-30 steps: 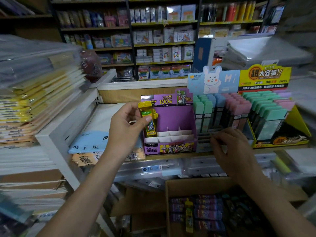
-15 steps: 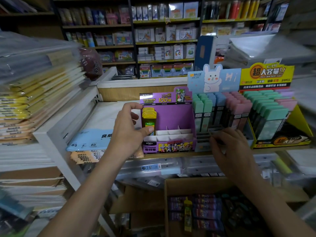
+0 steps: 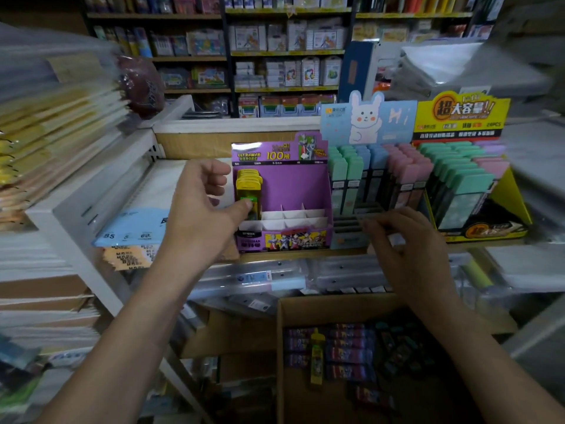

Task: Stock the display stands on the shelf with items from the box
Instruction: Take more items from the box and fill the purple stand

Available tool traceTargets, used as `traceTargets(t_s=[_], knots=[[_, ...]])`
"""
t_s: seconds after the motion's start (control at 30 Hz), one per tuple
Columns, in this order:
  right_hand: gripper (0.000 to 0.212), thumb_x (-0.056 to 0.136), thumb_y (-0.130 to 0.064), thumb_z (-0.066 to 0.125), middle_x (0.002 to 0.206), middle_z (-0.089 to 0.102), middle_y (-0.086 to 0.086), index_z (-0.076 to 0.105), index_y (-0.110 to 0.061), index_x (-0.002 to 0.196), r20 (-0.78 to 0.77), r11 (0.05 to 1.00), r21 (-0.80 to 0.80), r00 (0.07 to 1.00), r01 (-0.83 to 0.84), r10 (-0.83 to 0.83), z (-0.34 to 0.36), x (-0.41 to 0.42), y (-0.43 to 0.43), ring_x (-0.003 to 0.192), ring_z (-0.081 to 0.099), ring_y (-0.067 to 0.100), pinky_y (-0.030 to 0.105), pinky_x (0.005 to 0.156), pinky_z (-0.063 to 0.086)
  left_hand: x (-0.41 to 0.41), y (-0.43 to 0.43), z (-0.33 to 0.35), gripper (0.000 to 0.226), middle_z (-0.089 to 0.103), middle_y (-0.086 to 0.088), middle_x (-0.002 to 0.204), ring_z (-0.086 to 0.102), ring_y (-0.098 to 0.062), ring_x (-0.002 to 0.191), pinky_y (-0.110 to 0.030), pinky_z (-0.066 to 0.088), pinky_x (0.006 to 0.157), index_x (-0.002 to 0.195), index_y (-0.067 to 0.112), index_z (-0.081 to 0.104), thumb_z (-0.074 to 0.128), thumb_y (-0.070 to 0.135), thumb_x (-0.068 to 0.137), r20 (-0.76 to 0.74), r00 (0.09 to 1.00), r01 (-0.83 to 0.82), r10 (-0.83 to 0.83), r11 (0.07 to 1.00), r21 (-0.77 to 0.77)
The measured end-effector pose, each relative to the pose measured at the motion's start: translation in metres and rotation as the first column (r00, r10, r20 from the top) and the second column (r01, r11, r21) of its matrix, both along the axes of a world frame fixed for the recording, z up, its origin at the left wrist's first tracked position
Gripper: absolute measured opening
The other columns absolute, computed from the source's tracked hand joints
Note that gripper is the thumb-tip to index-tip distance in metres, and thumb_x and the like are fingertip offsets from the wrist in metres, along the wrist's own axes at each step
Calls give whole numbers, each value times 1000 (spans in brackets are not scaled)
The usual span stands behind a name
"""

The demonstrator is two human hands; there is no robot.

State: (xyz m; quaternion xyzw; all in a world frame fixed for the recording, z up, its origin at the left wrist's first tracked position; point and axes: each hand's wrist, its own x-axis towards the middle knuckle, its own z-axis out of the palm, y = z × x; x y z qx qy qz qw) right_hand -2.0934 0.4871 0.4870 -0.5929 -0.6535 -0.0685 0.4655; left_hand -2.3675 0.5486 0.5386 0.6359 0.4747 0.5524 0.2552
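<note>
A purple display stand (image 3: 293, 185) sits on the wooden shelf, with a row of yellow lead cases (image 3: 248, 185) in its left column and white empty dividers to their right. My left hand (image 3: 201, 215) is beside the stand's left wall; its thumb presses the front yellow case and the fingers are loosely curled, holding nothing. My right hand (image 3: 406, 249) rests on the shelf edge, its bent fingertips touching the front of the blue rabbit stand (image 3: 367, 123). Below, the cardboard box (image 3: 336, 307) holds one yellow case (image 3: 317, 359) among several dark purple packs (image 3: 348, 347).
A yellow stand (image 3: 461, 114) full of green and pink cases is at the right of the shelf. Stacked paper packs (image 3: 55, 123) fill the left shelving, and blue paper (image 3: 131, 228) lies left of the purple stand. Plastic-wrapped goods lie under the shelf.
My left hand lowered the yellow case into the left column of the purple stand and released its grip; only the thumb still touches it. My right hand stayed on the shelf edge.
</note>
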Motion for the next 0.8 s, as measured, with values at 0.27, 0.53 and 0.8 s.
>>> traceTargets(t_s=[0.27,0.53,0.8], knots=[[10,95,-13,66,86,65,-1,71,-11,86,-138,992,-119,990,-37,21,-24,15,-45,78,58,4,5,67,41,39,-53,-27,31,57,11,81,54,-5,76,-13,46,72,90,25,61,73,-4,84,96,971,211,-218,974,80],[9,93,-20,66,90,61,-23,67,-27,98,-135,902,-426,991,-73,16,-106,33,-77,88,60,-15,6,75,50,89,-77,-144,32,65,17,87,61,0,85,-12,45,74,84,38,63,70,7,90,9,969,240,-247,933,-267],[26,90,-30,70,112,69,-1,67,-21,113,23,485,-874,999,42,-44,-194,61,-90,106,66,18,30,86,55,126,-91,-258,24,63,11,99,60,-6,98,-22,48,79,94,33,62,66,9,91,-169,923,157,-347,737,-657]])
